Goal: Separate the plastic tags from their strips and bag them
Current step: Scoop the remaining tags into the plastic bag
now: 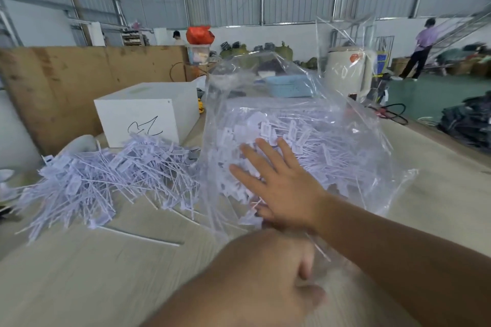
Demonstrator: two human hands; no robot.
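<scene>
A large clear plastic bag [345, 125] lies on the pale table [93, 273], holding a heap of white plastic tags [305, 141]. My right hand [279, 186] lies flat on the bag's near side with its fingers spread, pressing on the tags through the film. Low in the view, my left hand [279, 273] is blurred, its fingers curled at the bag's near edge, which it seems to grip. Left of the bag, a loose pile of tags on strips [106, 180] is spread over the table.
A white box [138, 111] stands behind the loose pile, in front of a plywood board [79, 74]. A bare strip [143, 236] lies near the table's front. Behind the bag are a blue basket [289, 85] and a white drum [345, 71]. A person [422, 48] stands far right.
</scene>
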